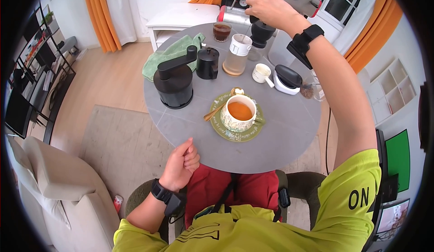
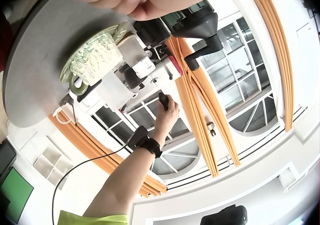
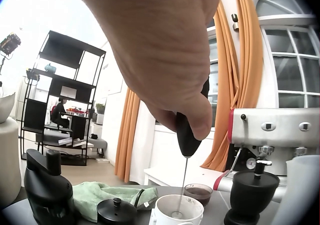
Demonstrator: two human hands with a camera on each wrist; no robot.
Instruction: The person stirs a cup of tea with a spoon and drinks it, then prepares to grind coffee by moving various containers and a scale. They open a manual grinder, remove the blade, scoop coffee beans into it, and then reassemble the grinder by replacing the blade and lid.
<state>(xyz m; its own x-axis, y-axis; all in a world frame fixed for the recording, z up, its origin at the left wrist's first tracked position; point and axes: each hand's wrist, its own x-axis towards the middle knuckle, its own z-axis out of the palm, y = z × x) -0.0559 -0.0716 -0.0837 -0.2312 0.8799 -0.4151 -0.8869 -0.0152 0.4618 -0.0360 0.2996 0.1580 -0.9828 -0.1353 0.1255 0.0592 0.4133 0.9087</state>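
My right hand (image 1: 272,11) grips a black handheld frother (image 3: 188,137), its thin metal shaft reaching down into a white-topped glass cup (image 1: 235,55). In the right wrist view the whisk end shows inside the white cup (image 3: 162,214). My left hand (image 1: 181,165), fingers curled and holding nothing visible, hangs by the table's front edge. Between the hands a patterned cup (image 1: 233,121) of orange-brown drink stands on a green saucer (image 1: 244,136), with a wooden spoon (image 1: 217,111) on the saucer's left side.
On the grey table (image 1: 289,148) are a black grinder (image 1: 173,87), a black lidded pot (image 1: 208,63), a green cloth (image 1: 174,55), a glass of dark liquid (image 1: 222,32), a small white cup (image 1: 261,72) and a scale (image 1: 285,86). An espresso machine (image 3: 272,125) stands behind.
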